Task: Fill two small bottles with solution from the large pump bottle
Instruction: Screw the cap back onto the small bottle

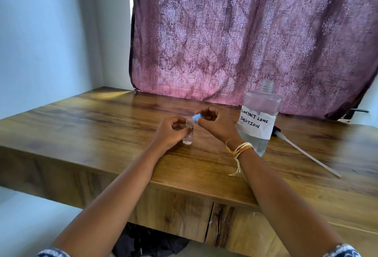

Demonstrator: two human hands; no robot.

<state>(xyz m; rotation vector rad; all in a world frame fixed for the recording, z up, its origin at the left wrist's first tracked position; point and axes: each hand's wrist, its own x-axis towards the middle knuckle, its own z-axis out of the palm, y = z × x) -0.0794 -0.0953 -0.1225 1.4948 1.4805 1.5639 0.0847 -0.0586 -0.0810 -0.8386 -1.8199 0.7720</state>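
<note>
Steadying the small clear bottle (pixel 187 134) upright on the wooden worktop (pixel 102 134), we pinch it with our left hand (pixel 170 132). Our right hand (pixel 214 123) pinches its blue cap (pixel 196 118) just above and right of the open neck. The large contact lens solution bottle (pixel 258 117) stands uncapped beside us.

small bottle (pixel 187 136): left hand (pixel 170 132) covers its left side, label only partly readable. Large bottle (pixel 258 117): near-left base hidden behind right hand (pixel 216 123) and wrist. Only one small bottle visible. Pump head (pixel 276 131) mostly hidden behind large bottle. Curtain (pixel 245 31) cut off top and right.
</note>
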